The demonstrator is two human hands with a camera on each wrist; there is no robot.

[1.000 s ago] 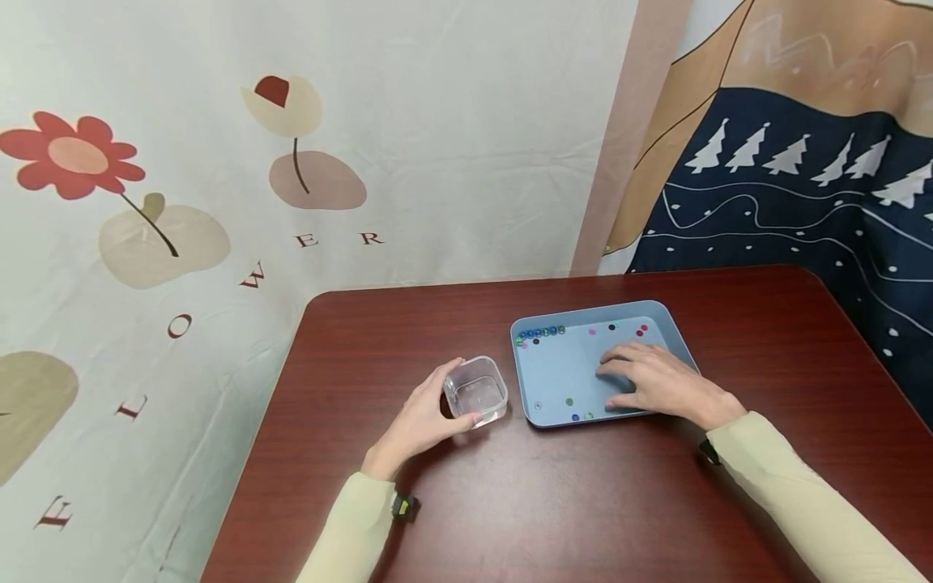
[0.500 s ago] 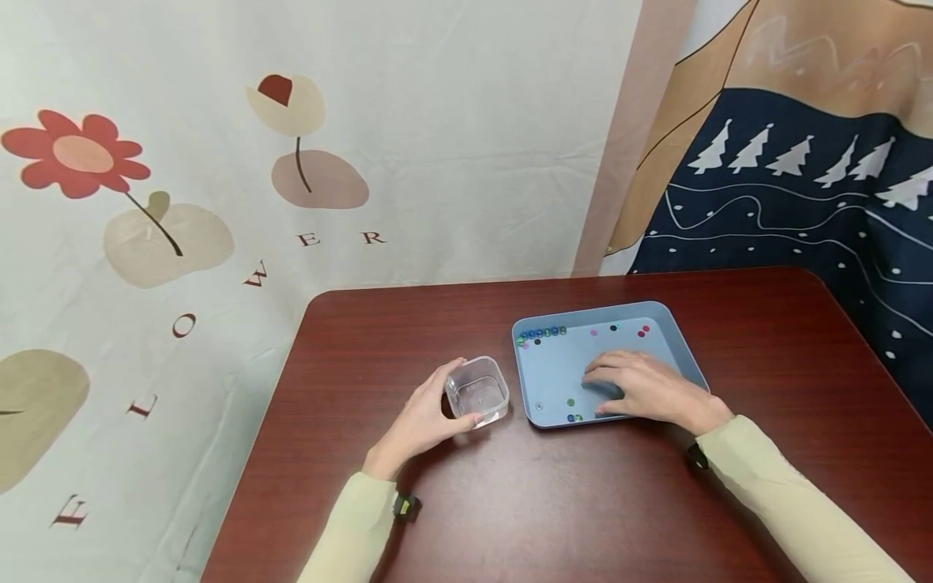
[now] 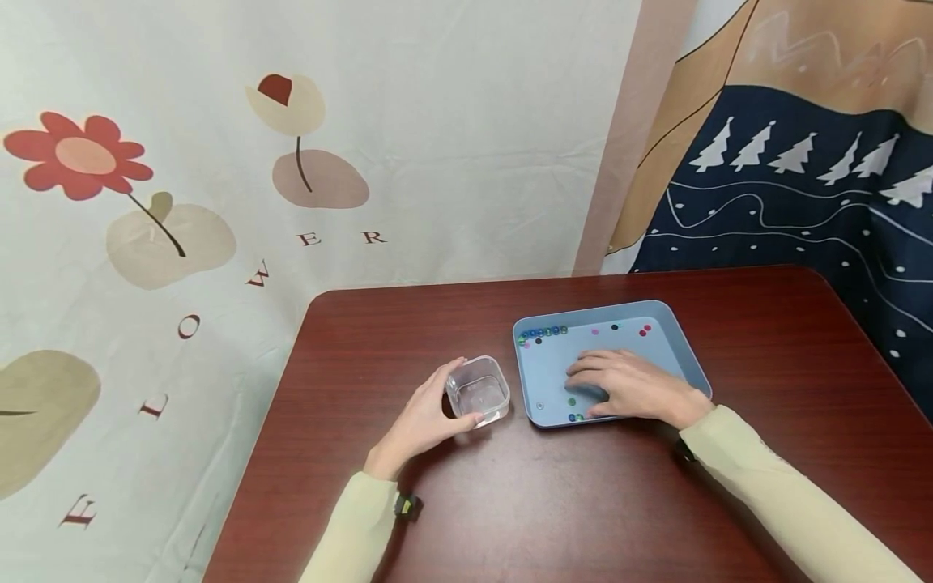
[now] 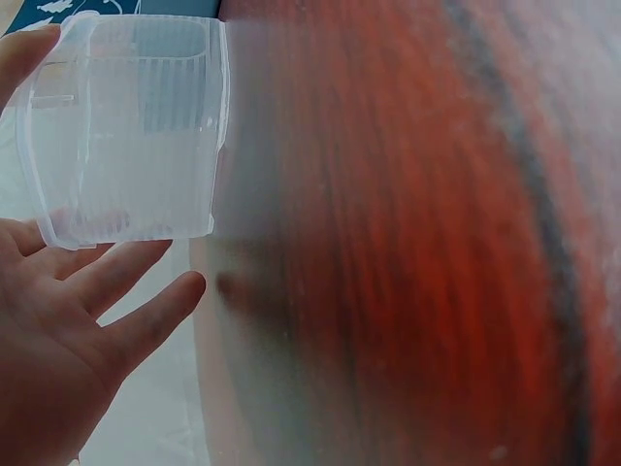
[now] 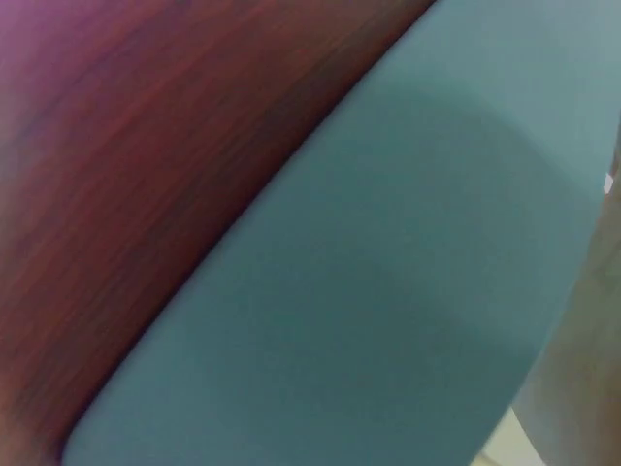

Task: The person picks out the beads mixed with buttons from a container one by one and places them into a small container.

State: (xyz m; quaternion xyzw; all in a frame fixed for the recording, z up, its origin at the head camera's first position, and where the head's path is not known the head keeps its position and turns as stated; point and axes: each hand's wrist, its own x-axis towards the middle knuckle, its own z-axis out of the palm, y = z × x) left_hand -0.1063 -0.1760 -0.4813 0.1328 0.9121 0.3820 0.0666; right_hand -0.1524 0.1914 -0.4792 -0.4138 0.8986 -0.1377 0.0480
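Note:
My left hand [image 3: 418,427] grips a clear square plastic box [image 3: 477,392] by its sides, thumb at the near side, tilted above the table. In the left wrist view the box [image 4: 136,136] sits between thumb and fingers. My right hand [image 3: 634,386] hovers over or touches the floor of a shallow blue tray [image 3: 552,368], fingers loosely bent, a gap between thumb and forefinger. Nothing shows in that gap. By its thumb, near the tray's front edge, lie green and blue marbles [image 3: 572,418]. In the right wrist view the tray [image 5: 340,272] fills most of the picture.
A row of blue and green marbles [image 3: 543,333] lines the tray's back left corner. Small red pieces [image 3: 645,330], black pieces [image 3: 615,327] and pink pieces [image 3: 594,331] lie along the back. The tray stands on a dark red wooden table [image 3: 408,332] before printed curtains.
My right hand has slid left across the tray towards the marbles by the front edge. One blue marble there has shifted slightly left, closer to a green one. The left hand and box stay put.

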